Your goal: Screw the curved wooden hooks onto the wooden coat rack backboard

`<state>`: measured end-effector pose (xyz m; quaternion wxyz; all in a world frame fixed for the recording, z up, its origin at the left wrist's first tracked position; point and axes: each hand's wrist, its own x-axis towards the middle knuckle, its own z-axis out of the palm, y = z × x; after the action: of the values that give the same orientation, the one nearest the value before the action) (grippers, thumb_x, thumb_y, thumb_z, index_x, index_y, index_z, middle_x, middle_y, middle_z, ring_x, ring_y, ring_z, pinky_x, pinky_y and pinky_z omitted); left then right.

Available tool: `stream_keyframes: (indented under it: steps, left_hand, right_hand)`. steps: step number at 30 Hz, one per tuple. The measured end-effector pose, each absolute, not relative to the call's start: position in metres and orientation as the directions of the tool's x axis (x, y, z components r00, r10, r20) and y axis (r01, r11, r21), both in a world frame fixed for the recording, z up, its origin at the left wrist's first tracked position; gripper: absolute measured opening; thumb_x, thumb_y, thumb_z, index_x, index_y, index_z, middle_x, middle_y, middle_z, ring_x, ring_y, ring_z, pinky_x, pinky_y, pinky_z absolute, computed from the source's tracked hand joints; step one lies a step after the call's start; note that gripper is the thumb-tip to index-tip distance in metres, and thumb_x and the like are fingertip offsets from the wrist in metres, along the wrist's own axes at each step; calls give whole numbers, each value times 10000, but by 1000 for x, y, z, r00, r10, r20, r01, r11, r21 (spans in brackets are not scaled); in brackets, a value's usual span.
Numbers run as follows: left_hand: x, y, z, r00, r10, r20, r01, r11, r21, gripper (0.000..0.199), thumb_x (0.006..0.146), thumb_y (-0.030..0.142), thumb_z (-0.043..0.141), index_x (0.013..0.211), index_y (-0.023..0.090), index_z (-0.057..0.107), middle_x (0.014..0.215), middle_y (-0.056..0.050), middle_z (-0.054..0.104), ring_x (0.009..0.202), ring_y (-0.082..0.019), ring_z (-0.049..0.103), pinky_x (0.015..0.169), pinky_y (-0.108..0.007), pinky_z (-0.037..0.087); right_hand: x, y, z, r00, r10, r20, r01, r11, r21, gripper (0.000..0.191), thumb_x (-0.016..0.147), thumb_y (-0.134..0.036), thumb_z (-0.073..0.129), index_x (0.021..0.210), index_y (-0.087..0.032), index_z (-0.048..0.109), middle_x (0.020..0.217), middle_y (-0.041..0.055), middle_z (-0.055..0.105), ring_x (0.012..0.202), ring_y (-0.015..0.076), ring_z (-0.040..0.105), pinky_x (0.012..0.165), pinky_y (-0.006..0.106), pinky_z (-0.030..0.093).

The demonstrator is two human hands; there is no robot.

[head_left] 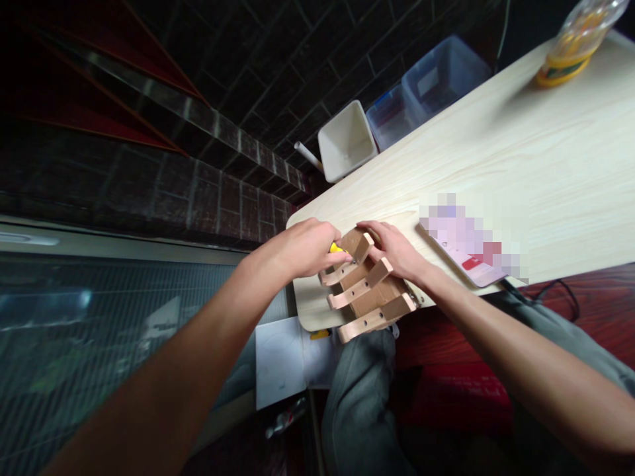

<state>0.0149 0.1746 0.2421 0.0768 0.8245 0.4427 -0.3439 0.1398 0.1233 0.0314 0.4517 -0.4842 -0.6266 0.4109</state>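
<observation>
At the near left end of the table, my left hand (311, 248) is closed around a yellow-handled screwdriver (336, 248), most of it hidden by the fingers. It is at the far end of a wooden rack (370, 291), close to a slat with dark holes. Several curved wooden slats with upturned ends cross the rack's flat base. My right hand (394, 250) grips the far right side of the rack, fingers over its edge and partly hidden behind an upturned slat end. The rack's near end reaches past the table edge, above my leg.
A pale wooden table (476, 165) extends to the right. On it are a pinkish flat device (461, 254), partly blurred, with a black cable, and a clear bottle (578, 49). Behind the table stand a white bin (347, 142) and clear plastic boxes (444, 79). A white panel (280, 360) is below left.
</observation>
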Motion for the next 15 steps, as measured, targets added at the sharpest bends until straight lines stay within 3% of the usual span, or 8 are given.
stream_keyframes:
  steps: [15]
  left_hand:
    - [6, 175, 241, 434, 647, -627, 751, -645, -146, 172, 861, 395, 643, 880, 238, 711, 758, -15, 709, 664, -173, 604, 584, -267, 343]
  right_hand:
    - [140, 124, 35, -115, 979, 169, 227, 192, -955, 479, 893, -265, 551, 1362, -173, 588, 1328, 137, 656, 1221, 291, 584, 1071, 450, 449]
